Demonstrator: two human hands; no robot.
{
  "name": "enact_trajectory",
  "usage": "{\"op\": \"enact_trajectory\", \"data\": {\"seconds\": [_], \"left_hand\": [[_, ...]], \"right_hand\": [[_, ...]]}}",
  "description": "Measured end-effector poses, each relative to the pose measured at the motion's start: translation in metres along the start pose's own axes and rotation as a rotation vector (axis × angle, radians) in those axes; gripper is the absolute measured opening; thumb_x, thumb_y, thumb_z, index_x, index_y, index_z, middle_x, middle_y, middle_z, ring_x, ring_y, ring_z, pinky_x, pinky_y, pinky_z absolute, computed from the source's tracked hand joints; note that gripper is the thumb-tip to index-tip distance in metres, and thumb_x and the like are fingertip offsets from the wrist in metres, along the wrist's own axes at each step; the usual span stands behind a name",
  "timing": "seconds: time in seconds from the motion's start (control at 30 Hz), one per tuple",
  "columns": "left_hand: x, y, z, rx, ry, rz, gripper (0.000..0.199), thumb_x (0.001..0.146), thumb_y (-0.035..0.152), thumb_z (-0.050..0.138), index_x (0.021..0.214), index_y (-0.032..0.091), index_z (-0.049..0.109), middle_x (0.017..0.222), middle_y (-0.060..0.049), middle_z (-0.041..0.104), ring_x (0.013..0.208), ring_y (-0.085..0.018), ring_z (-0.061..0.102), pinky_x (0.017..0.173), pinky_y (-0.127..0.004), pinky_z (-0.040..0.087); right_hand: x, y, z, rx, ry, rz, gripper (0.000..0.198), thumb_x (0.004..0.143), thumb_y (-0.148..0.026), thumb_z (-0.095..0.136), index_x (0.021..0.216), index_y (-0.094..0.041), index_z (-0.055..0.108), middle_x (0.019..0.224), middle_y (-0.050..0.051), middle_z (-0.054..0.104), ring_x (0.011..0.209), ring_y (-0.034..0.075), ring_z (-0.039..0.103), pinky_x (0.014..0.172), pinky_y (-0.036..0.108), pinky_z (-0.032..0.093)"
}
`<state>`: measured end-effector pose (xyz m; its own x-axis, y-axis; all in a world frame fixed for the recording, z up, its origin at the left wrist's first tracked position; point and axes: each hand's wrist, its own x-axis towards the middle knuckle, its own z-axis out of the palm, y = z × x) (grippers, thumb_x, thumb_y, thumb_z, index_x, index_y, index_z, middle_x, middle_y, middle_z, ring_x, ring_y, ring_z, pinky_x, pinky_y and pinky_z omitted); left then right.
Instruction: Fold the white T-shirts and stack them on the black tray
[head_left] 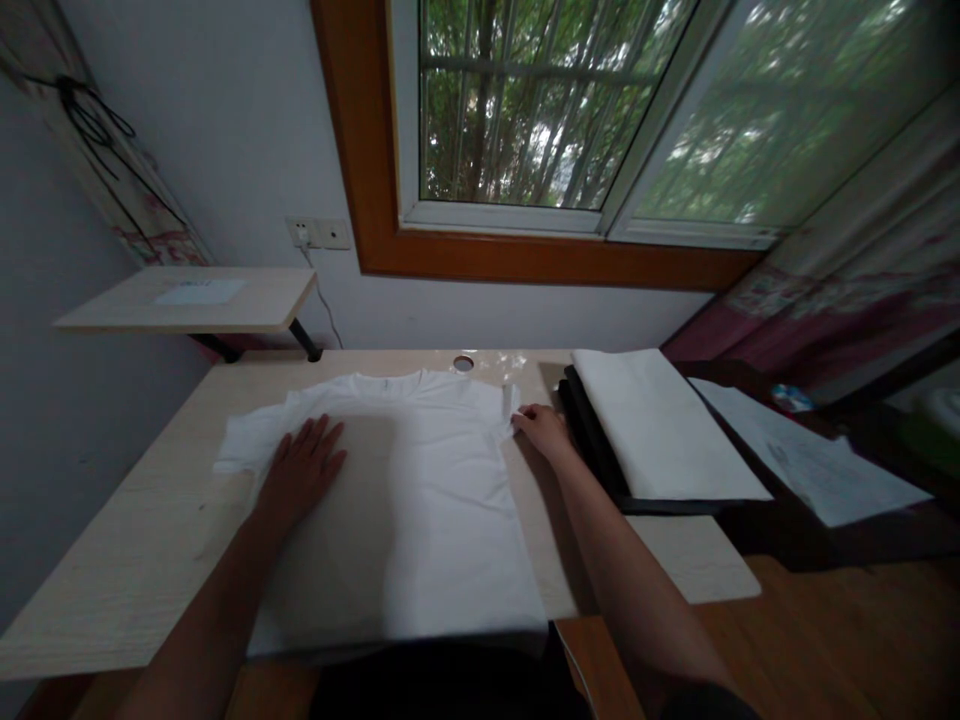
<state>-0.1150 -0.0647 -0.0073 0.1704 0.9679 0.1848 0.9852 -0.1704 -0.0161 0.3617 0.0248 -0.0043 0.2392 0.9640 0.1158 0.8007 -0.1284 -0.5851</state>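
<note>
A white T-shirt lies spread on the pale wooden desk, its neckline towards the window and its hem at the desk's front edge. My left hand rests flat on the shirt's left chest, fingers stretched out. With closed fingertips, my right hand pinches the edge of the right sleeve, which is bent up and partly folded. The left sleeve lies out flat beyond my left hand. Slight wrinkles run along the shirt's right side.
Right of the shirt lies a black folder-like stack topped by a white sheet. A loose paper lies farther right. A raised shelf stands at the back left. Near the back edge is a round cable hole.
</note>
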Motion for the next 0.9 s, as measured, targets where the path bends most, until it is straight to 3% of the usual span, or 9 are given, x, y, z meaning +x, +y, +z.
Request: {"op": "enact_trajectory", "data": {"seconds": [0.1, 0.23, 0.37, 0.5, 0.63, 0.77, 0.9], "left_hand": [[0.000, -0.001, 0.000, 0.010, 0.010, 0.003, 0.058, 0.106, 0.047, 0.028, 0.158, 0.024, 0.041, 0.169, -0.008, 0.030, 0.156, -0.030, 0.027, 0.126, -0.056, 0.021], [0.000, -0.001, -0.001, 0.013, 0.012, 0.012, 0.059, 0.105, 0.047, 0.027, 0.158, 0.024, 0.041, 0.169, -0.009, 0.031, 0.156, -0.030, 0.027, 0.126, -0.056, 0.021], [0.000, -0.001, -0.002, 0.009, 0.019, 0.013, 0.059, 0.106, 0.046, 0.027, 0.158, 0.023, 0.041, 0.169, -0.009, 0.030, 0.157, -0.030, 0.026, 0.127, -0.055, 0.020], [-0.001, -0.001, 0.000, 0.001, 0.012, 0.006, 0.059, 0.106, 0.046, 0.027, 0.158, 0.023, 0.041, 0.169, -0.009, 0.030, 0.157, -0.031, 0.026, 0.126, -0.056, 0.020], [0.000, -0.001, 0.001, -0.018, 0.024, 0.000, 0.058, 0.105, 0.046, 0.029, 0.158, 0.024, 0.041, 0.169, -0.009, 0.030, 0.157, -0.030, 0.025, 0.127, -0.056, 0.019], [-0.001, -0.001, 0.000, -0.019, 0.021, 0.004, 0.059, 0.105, 0.046, 0.030, 0.158, 0.024, 0.041, 0.169, -0.009, 0.031, 0.156, -0.031, 0.027, 0.126, -0.057, 0.020], [-0.001, 0.000, 0.000, -0.011, 0.027, 0.004, 0.059, 0.105, 0.047, 0.030, 0.158, 0.025, 0.040, 0.169, -0.008, 0.032, 0.156, -0.030, 0.027, 0.126, -0.056, 0.021]], "right_hand": [[-0.001, -0.003, 0.001, 0.140, 0.004, -0.006, 0.021, 0.076, -0.042, 0.067, 0.077, -0.022, 0.063, 0.082, 0.004, 0.069, 0.087, 0.025, 0.065, 0.086, 0.036, 0.048], [-0.004, -0.007, 0.002, 0.538, 0.024, -0.030, 0.029, 0.079, -0.051, 0.063, 0.083, -0.024, 0.054, 0.080, -0.001, 0.062, 0.079, 0.020, 0.059, 0.077, 0.031, 0.048], [-0.004, -0.010, 0.002, 0.711, 0.105, -0.034, 0.033, 0.077, -0.051, 0.067, 0.088, -0.025, 0.049, 0.083, -0.003, 0.056, 0.079, 0.018, 0.057, 0.076, 0.030, 0.049], [-0.008, -0.015, -0.001, 0.778, 0.089, -0.010, 0.042, 0.075, -0.055, 0.069, 0.098, -0.025, 0.050, 0.094, -0.001, 0.059, 0.084, 0.018, 0.060, 0.076, 0.030, 0.052], [-0.014, -0.021, -0.003, 0.825, 0.008, 0.079, 0.067, 0.069, -0.058, 0.075, 0.121, -0.025, 0.049, 0.110, 0.005, 0.062, 0.086, 0.020, 0.065, 0.070, 0.032, 0.055], [-0.018, -0.019, -0.003, 0.689, -0.049, 0.181, 0.076, 0.066, -0.056, 0.077, 0.129, -0.024, 0.049, 0.111, 0.007, 0.063, 0.078, 0.020, 0.066, 0.059, 0.031, 0.055], [-0.018, -0.008, 0.002, 0.581, -0.144, 0.103, 0.078, 0.068, -0.040, 0.076, 0.139, -0.025, 0.047, 0.109, 0.007, 0.067, 0.073, 0.019, 0.066, 0.060, 0.033, 0.057]]}}
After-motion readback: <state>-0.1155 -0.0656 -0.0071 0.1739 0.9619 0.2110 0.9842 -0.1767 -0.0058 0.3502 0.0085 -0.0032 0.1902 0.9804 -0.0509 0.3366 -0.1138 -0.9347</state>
